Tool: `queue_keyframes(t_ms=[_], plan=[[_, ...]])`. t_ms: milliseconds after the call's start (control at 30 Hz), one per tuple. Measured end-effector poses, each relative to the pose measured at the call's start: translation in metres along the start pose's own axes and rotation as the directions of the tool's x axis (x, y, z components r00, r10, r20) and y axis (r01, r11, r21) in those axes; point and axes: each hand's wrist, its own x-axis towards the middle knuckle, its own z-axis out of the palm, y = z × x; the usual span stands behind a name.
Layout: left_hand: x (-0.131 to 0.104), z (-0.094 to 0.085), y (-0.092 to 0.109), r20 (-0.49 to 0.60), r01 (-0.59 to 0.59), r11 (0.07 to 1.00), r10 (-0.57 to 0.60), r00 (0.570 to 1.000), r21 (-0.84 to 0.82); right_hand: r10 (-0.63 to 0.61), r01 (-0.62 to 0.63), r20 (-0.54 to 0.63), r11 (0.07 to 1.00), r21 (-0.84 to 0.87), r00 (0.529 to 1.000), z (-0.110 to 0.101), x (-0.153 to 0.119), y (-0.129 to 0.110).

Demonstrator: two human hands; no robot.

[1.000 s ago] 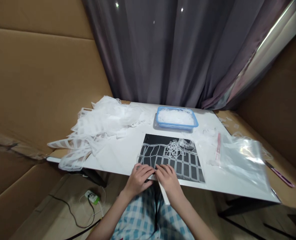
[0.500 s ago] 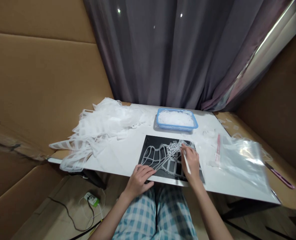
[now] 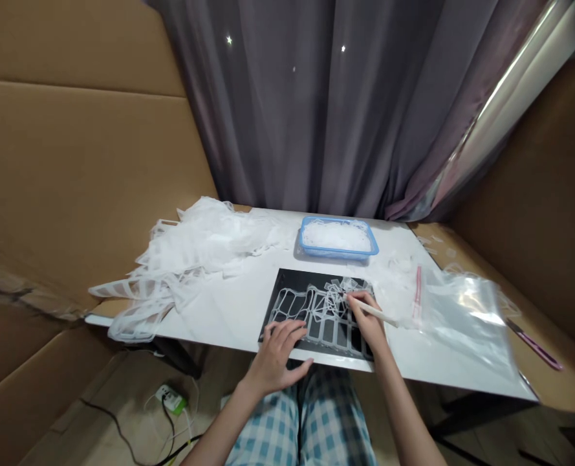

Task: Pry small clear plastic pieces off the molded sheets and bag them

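A black board lies at the table's front edge, bearing a see-through sheet with white-outlined panels. My left hand rests on its lower left part, fingers stretched and thumb apart, holding nothing. On the right, my right hand is closed around a slim white pen-shaped tool, whose back end points to the right. The tool's tip is too small to make out. Beside my right fingertips, small clear frame-like pieces lie tangled on the upper part of the sheet.
Behind the board stands a blue tray filled with white scraps. Many white sheets are heaped at the left. To the right lie clear plastic bags and pink-handled scissors. Cardboard walls flank the table.
My right hand has tilted the pen-shaped tool from steep to nearly level, pointing right. The tangled pieces have shifted slightly. My left hand has slid a little, its fingers flatter on the sheet.
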Motion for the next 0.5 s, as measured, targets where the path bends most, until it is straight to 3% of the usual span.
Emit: queue_keyframes(t_ms=[100, 233, 500], plan=[[0.014, 0.005, 0.0, 0.109, 0.032, 0.999, -0.035, 0.993, 0.022, -0.021, 0.011, 0.189, 0.999, 0.05, 0.982, 0.002, -0.002, -0.008], [0.023, 0.015, -0.006, 0.241, 0.038, 0.997, -0.052, 0.969, 0.066, -0.056, 0.019, 0.398, 0.995, 0.095, 0.916, 0.006, -0.004, -0.016], [0.022, 0.019, -0.007, 0.247, 0.057, 0.995, -0.075, 0.966, 0.078, -0.169, 0.135, 0.441, 0.985, 0.108, 0.881, 0.009, -0.004, -0.014]])
